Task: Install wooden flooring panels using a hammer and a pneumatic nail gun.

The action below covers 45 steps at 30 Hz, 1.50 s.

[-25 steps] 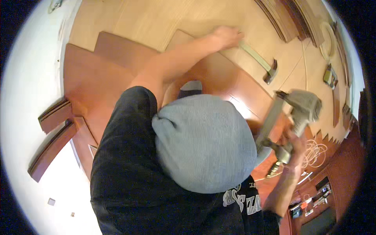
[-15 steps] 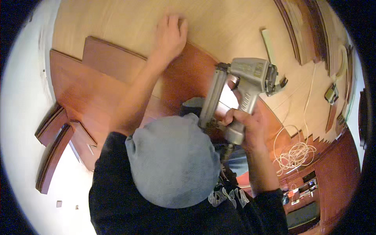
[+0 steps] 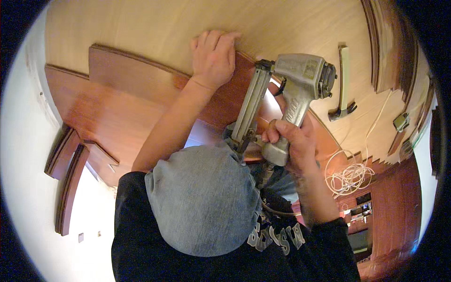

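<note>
Gripping the grey nail gun [image 3: 286, 101] by its handle, your right hand [image 3: 291, 143] carries a heavy, rigid, top-weighted tool above the reddish floorboards [image 3: 117, 108], while your left hand [image 3: 213, 56] presses flat on the stiff, smooth board edge.

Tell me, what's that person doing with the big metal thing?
The person is kneeling over reddish-brown floorboards. The right hand grips a grey nail gun by its handle, nose pointing at the board's edge. The left hand presses flat on that edge, where it meets the pale underlay. A hammer and a coil of white cord lie off to the right.
</note>
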{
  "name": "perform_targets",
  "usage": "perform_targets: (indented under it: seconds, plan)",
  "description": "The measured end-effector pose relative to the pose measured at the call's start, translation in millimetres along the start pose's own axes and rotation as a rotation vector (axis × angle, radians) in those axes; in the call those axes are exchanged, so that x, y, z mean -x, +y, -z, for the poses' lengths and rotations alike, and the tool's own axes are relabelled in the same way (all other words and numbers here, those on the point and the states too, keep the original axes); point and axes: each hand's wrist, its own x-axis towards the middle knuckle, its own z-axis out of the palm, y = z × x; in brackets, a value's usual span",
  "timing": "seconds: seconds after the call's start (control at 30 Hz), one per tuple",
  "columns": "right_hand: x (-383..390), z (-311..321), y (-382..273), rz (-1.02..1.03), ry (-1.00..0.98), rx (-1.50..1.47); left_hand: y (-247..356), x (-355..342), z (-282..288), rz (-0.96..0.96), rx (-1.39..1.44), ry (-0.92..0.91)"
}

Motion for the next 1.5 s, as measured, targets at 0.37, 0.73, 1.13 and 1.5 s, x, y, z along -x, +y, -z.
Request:
perform_targets:
  seconds: [0.37, 0.73, 1.13, 1.5]
  plan:
    - [22, 69, -10, -0.081, 0.104, 0.1, -9, 2, -14, -0.065, 0.013, -0.005]
    - [51, 162, 6, -0.072, 0.086, 0.069, 13, -1, -13, -0.125, -0.266, -0.031]
    - [101, 291, 6, -0.177, 0.22, 0.113, 168, 28, -91, -0.436, -0.15, -0.39]
    - [117, 368, 2, -0.155, 0.114, 0.035, 215, 36, -123, -0.532, -0.048, -0.457]
